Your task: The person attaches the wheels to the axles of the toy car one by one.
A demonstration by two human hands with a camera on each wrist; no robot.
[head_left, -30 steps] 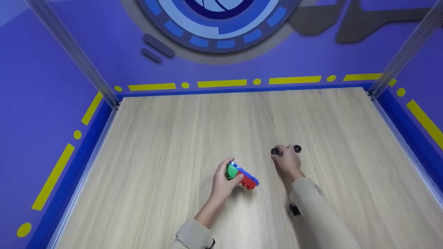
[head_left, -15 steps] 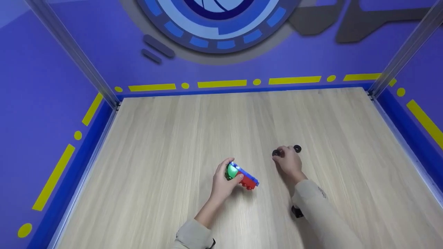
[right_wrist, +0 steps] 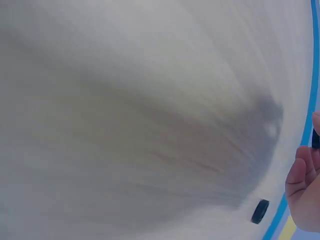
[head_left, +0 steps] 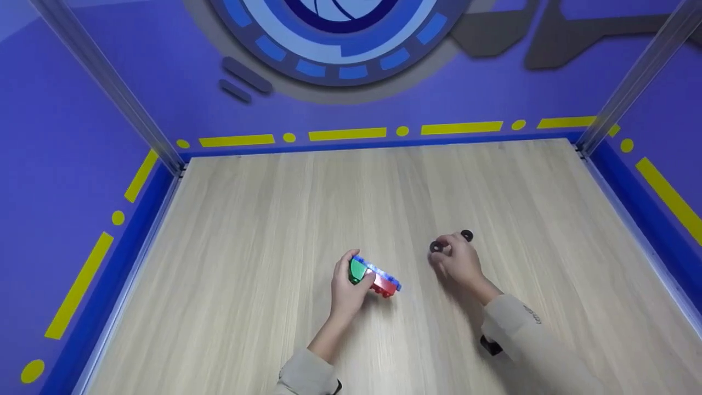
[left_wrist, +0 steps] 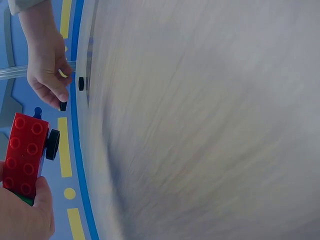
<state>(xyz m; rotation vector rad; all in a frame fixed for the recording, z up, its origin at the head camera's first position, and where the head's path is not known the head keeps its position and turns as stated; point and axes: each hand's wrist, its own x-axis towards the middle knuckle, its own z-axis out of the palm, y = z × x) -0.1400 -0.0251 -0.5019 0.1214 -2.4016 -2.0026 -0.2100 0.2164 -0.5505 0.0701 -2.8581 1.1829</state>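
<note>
In the head view, my left hand (head_left: 346, 293) grips a toy car of building bricks, with a green brick (head_left: 358, 270), a red brick (head_left: 385, 286) and a blue base (head_left: 378, 272). The left wrist view shows the studs of the red brick (left_wrist: 25, 145) and a black wheel (left_wrist: 52, 145) at the car's side. My right hand (head_left: 462, 262) pinches a small black toy wheel (head_left: 436, 247) between thumb and fingers, to the right of the car. Just behind that hand, a second loose wheel (head_left: 466, 235) lies on the table. In the right wrist view the held wheel (right_wrist: 316, 139) is mostly cut off.
The wooden table (head_left: 263, 219) is bounded by a blue-purple back wall (head_left: 164, 99) with yellow dashes. Side walls stand left and right, with metal posts (head_left: 118, 99) at the back corners. Both forearms come in from the front edge.
My right hand has drawn slightly toward me with the pinched wheel, and its forearm has swung right. The left hand keeps its hold on the toy car. The head view has shifted a little.
</note>
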